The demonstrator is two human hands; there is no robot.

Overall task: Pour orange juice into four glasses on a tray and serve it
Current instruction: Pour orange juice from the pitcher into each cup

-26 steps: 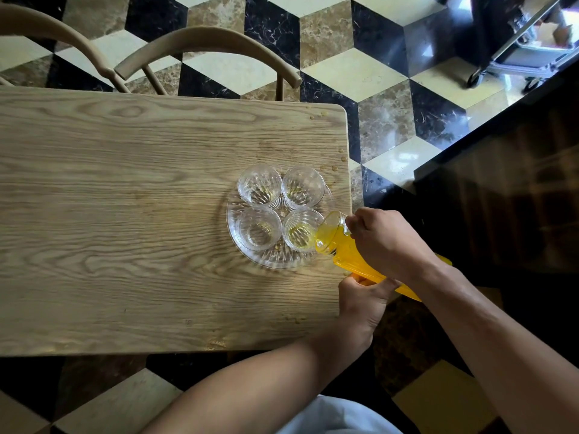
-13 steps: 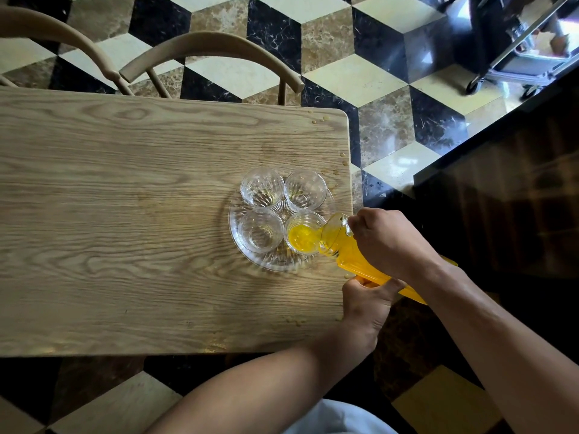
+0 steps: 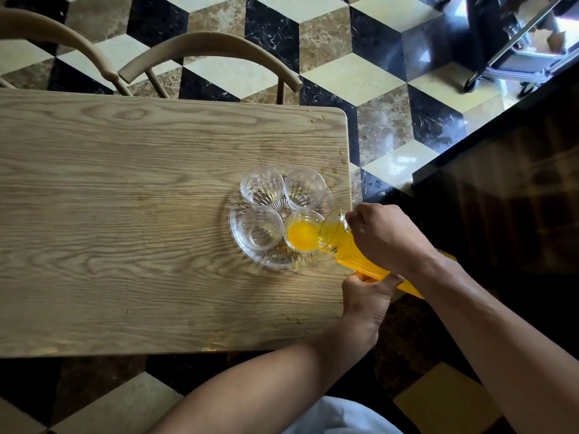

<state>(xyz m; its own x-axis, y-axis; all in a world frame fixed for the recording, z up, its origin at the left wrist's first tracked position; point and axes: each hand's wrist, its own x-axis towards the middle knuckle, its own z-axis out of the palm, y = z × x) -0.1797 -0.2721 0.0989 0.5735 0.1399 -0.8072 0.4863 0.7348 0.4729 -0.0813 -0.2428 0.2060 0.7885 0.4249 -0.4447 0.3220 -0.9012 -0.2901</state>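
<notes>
Ribbed clear bottle of orange juice tilted, long axis near-right to far-left, mouth over near-right clear glass on round clear glass tray. Right hand gripping neck; left hand apparently gripping underside. Remaining three glasses farther left.

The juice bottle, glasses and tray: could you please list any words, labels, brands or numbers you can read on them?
None can be read.
Juice bottle: ribbed, clear, no label showing; both hands cover part of it.
Four glasses, such as the one being filled: plain patterned glass, no print.
Tray: cut glass, no text.
Table: bare wood grain, no markings.
</notes>
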